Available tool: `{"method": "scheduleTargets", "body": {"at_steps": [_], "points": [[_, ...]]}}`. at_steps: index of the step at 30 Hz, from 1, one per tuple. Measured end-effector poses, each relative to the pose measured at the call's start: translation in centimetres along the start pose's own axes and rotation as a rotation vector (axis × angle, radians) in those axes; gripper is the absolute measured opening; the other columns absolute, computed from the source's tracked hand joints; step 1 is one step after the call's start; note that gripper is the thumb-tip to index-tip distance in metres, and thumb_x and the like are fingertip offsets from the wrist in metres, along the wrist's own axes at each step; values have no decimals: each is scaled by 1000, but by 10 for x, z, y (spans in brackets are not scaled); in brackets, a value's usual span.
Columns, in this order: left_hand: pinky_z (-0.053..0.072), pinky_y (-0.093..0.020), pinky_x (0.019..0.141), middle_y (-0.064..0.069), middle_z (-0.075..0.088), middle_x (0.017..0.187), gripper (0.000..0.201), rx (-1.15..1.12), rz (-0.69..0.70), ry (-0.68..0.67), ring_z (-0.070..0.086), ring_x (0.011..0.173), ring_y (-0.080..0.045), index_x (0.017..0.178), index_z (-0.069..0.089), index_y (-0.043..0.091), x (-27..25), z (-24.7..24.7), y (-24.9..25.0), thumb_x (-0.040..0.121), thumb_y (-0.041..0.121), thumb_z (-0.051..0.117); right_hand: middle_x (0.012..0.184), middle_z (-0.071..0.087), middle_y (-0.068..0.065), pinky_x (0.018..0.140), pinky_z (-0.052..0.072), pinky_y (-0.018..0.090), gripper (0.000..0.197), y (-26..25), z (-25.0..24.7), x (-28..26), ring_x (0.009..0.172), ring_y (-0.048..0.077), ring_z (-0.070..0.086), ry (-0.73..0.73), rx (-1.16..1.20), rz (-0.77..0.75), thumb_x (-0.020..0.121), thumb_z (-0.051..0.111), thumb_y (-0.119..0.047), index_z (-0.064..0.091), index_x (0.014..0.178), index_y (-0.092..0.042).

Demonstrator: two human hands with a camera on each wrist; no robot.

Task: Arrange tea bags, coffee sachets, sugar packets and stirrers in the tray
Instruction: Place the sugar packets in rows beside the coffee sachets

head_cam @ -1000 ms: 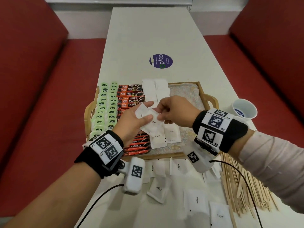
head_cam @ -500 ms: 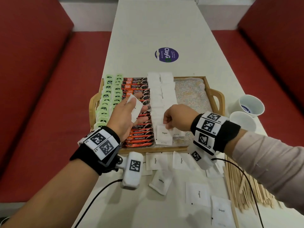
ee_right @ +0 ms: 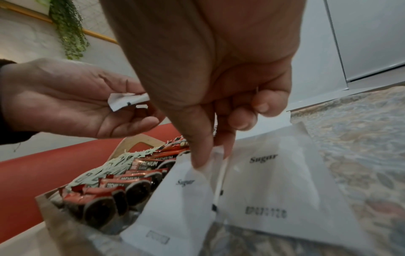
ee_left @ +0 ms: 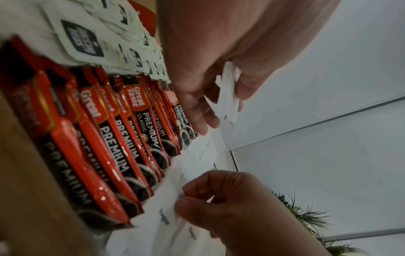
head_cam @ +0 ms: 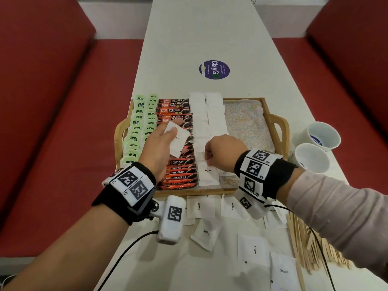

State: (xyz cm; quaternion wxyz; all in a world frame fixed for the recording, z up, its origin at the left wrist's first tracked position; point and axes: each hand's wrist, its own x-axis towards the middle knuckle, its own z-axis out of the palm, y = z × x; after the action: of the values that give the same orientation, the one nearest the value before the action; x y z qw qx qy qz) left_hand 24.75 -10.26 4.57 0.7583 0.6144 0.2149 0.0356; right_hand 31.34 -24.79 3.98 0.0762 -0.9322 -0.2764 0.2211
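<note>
Over the near edge of the tray, I am midway through the sugar step: my right hand has its fingers pinched together on the top edge of a sugar packet that lies at the near end of the left white column, just beside the coffee sachets. My left hand hovers above those sachets with its thumb and fingers clamped on a spare sugar packet, held clear of the rows. The tea bags fill the tray's left side, the sachets the strip next to them, and two columns of sugar run from the far edge toward me; the patterned liner on the right side lies bare, which I take to be kept for the stirrers, a loose heap at the bench's near right edge. I judge the next move to be letting go of the seated packet with it square to its neighbour, then passing the spare across to my right hand. More loose sugar packets lie on the bench along the tray's near rim. Two white cups stand just beyond the right handle, near my forearm's path, and the wrist cable trails across the loose packets; either could snag or tip.
</note>
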Motion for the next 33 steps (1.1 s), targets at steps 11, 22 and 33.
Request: {"method": "scheduleTargets", "body": {"at_steps": [11,22,33], "points": [[41,-15,59,0,53,70,21,303,117,-2,51,67,-11,97,65,24,10,-1,-2,88,5,62,87,62,-5,68,45,24,19,13,-23,-4,79,12,57,114,320,-17,85,69,-20,61,102,-21],[48,-21,71,12,64,79,31,847,168,-217,61,74,-4,94,62,24,19,32,-1,71,19,81,69,59,-5,53,42,19,17,44,-32,-21,54,9,58,128,499,56,84,69,-13,56,86,-24],[48,-35,79,3,50,103,49,1645,114,-470,53,96,-20,107,55,26,13,49,-10,68,43,80,85,56,-6,65,41,24,18,55,0,-17,80,15,54,35,247,209,81,72,-21,55,85,-20]]}}
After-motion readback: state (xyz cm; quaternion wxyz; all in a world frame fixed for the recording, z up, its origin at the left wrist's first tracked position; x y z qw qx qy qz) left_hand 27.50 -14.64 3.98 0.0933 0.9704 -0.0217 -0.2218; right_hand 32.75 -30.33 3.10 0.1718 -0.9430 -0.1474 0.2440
